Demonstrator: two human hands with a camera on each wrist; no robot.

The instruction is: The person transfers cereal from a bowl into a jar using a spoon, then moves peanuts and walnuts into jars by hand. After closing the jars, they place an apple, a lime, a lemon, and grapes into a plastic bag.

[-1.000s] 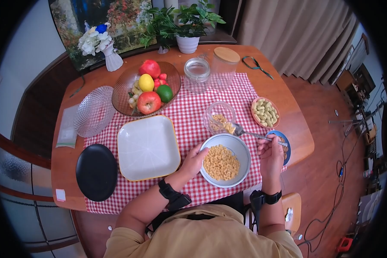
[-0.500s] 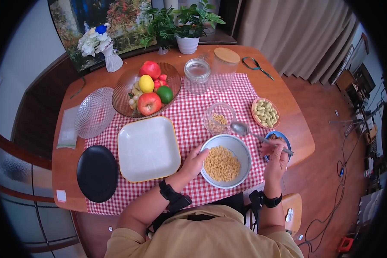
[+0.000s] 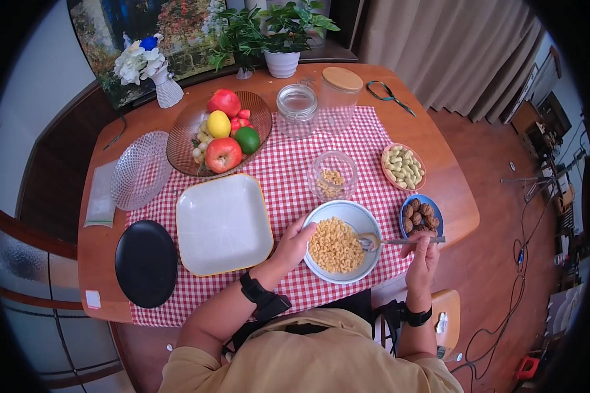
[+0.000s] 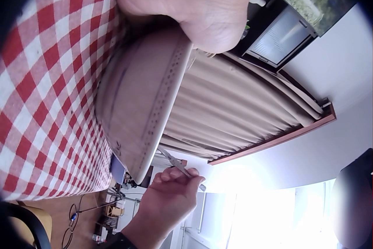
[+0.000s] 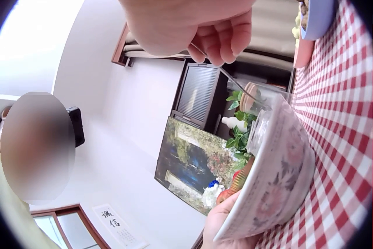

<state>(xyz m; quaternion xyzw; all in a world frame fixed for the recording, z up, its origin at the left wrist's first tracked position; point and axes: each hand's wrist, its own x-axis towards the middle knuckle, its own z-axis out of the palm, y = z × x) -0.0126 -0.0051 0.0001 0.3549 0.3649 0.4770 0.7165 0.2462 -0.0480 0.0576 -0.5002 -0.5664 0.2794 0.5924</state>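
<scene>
In the head view my left hand (image 3: 292,246) grips the left side of a white bowl (image 3: 355,212), thumb over the rim. Small yellow pieces (image 3: 333,246) like short pasta fill the bowl's bottom. A metal spoon (image 3: 400,242) is pinched by its handle in my right hand (image 3: 422,262), right of the bowl; its head lies at the right edge of the pieces. Floral decoration shows on the bowl's outer wall in the right wrist view. Just behind the bowl, a clear round container (image 3: 345,161) holds a few more pieces.
Walnuts in a blue dish (image 3: 432,202) and a dish of peanuts (image 3: 404,168) stand at right. Left lie a square white dish (image 3: 223,223), a black oval plate (image 3: 145,263) and a clear plate (image 3: 139,169). Behind are a fruit bowl (image 3: 262,114) and two jars (image 3: 297,118).
My right hand has swung the spoon from over the clear container down into the bowl, first tipping it above the rim. My left hand keeps its grip on the bowl.
</scene>
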